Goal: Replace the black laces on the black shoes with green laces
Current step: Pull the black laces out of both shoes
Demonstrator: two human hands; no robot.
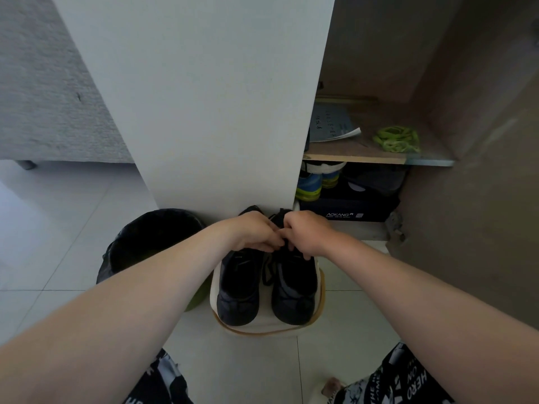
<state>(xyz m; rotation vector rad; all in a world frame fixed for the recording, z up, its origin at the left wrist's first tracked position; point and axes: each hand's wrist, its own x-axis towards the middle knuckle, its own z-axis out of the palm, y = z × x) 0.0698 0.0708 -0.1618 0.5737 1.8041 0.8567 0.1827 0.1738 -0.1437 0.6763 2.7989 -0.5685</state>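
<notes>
Found left hand and right hand fingertip to fingertip, fingers curled, pinching the black lace at the throat of the black shoe directly beneath. Noted slack lace lying below the grip, between that shoe and the second black shoe just left of it. Recorded both shoes on a white pad. Observed black bin left of the grip. Logged green laces well apart, up and right of the grip, heaped on an open cupboard shelf.

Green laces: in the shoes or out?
Out. The green laces lie bundled on the cupboard shelf, away from the black shoes.
</notes>
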